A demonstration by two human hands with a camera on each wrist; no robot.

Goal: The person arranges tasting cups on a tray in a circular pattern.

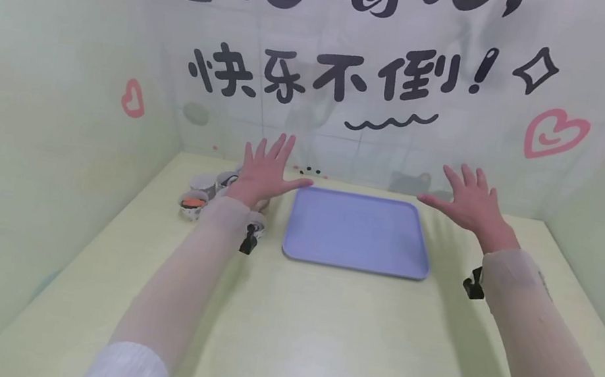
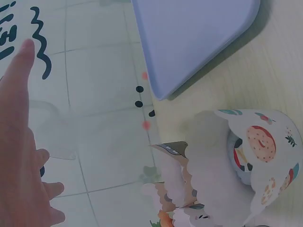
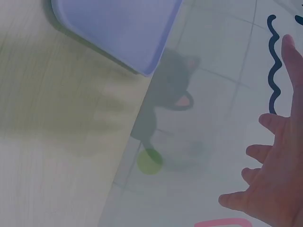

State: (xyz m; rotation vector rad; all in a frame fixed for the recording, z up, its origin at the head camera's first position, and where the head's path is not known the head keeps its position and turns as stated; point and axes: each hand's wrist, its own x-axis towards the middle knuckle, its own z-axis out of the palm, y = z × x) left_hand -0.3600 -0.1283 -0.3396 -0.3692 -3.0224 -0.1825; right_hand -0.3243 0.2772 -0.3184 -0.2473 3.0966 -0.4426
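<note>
I saw the left hand (image 1: 261,175) reaching out above the counter (image 1: 313,337), fingers spread wide, with patterned cups (image 2: 274,161) beneath and beside that arm. The right hand (image 1: 475,207) was raised too, fingers equally wide. The tray (image 1: 360,231) lay flat between the arms, near the wall (image 1: 374,157).

A whitish left sleeve (image 1: 129,373) and small black wrist clips (image 1: 249,242) are worn.

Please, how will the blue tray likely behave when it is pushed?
The tray looks stiff, as its rim runs straight. It probably slides rather than tips, being low and flat on the table. Its smooth surface may feel slippery.
</note>
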